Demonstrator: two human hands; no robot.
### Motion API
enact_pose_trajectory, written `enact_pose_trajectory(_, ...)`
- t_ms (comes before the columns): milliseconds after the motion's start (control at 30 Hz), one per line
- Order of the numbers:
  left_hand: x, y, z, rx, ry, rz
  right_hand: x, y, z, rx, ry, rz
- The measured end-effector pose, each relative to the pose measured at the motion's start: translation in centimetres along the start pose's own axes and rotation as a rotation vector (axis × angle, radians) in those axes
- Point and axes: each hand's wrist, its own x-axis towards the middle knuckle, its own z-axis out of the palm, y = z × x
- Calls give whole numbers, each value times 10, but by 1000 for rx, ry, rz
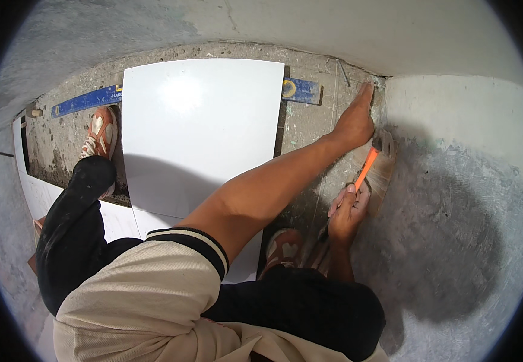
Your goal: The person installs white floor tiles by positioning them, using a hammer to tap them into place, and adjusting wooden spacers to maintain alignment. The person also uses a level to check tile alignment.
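Note:
My left arm stretches across to the far right corner. There my left hand (355,120) lies low by the foot of the wall, its visible fingers stretched out toward the corner; their undersides are hidden. Nearer to me, my right hand (349,212) is closed around an orange-handled tool (367,169) with a small dark head, tilted up toward the left wrist. The kind of tool is unclear. Beside it, along the wall foot, is a tan-brown patch (386,169), partly blurred. A large glossy white tile (204,120) lies left of my left forearm.
A blue spirit level (88,101) runs under the white tile, its other end showing right of it. Rough grey concrete (305,130) surrounds them. Laid white tiles (114,217) are nearer. Grey walls (454,199) close in at right and far side. My shoes (101,130) straddle the tile.

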Motion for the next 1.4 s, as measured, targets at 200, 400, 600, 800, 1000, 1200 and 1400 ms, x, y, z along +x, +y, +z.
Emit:
enact_pose_trajectory(200,-1,3,-4,8,-16,-25,-2,-5,6,53,-7,26)
enact_pose_trajectory(400,1,11,-3,44,-27,-8,3,4,5,75,2,-49)
enact_pose_trajectory(600,0,1,-1,71,-22,34,8,2,7,57,9,-37)
enact_pose_trajectory(800,-1,3,4,13,37,12,7,0,6,124,6,14)
enact_pose_trajectory(1000,-5,7,1,-35,59,17,7,0,6,77,-2,17)
enact_pose_trajectory(1200,-2,3,1,-11,39,10,6,5,7,76,24,6)
enact_pose_trajectory(1400,-1,0,1,-24,141,63,3,4,9,85,-13,67)
